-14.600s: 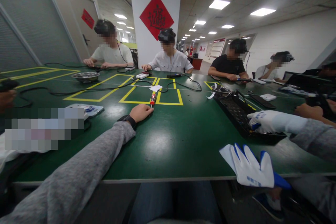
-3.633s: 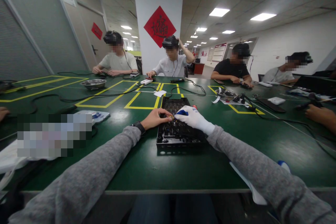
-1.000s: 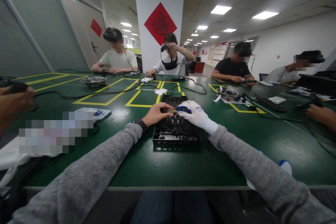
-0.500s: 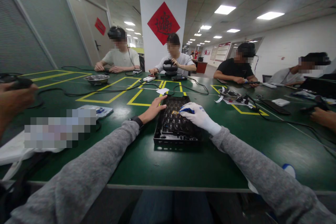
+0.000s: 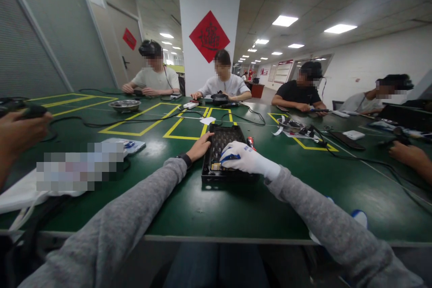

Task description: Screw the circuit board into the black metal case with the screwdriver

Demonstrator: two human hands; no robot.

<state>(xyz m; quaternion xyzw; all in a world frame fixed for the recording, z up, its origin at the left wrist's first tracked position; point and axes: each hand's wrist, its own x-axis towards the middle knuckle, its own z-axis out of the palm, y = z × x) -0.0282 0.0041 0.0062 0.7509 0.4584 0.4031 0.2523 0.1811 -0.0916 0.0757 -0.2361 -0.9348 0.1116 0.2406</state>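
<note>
In front of me on the table lies an open black plastic case (image 5: pixel 228 134) with rows of small raised posts inside. My bare left hand (image 5: pixel 200 146) grips its left edge, fingertips over the rim. My right hand (image 5: pixel 238 157), in a white glove with blue fingertips, is closed over the near half of the case. From its fingers pokes a small yellowish piece (image 5: pixel 216 167), low inside the case near the front left corner. The glove hides most of that piece, so its kind is unclear. A red-and-black object (image 5: pixel 250 142) lies beyond the glove, by the case's right side.
Yellow tape outlines mark the green table (image 5: pixel 189 213). A metal bowl (image 5: pixel 124 105) stands far left; another bowl (image 5: pixel 290 125) with parts sits at the right. A plastic-wrapped package (image 5: pixel 135 146) lies left. Black cables (image 5: pixel 97 121) cross the tabletop. Several people work around it.
My right hand has moved towards me and left over the case, carrying the yellowish piece to its near end. The red-and-black object has come into sight. My left hand keeps to the left edge.
</note>
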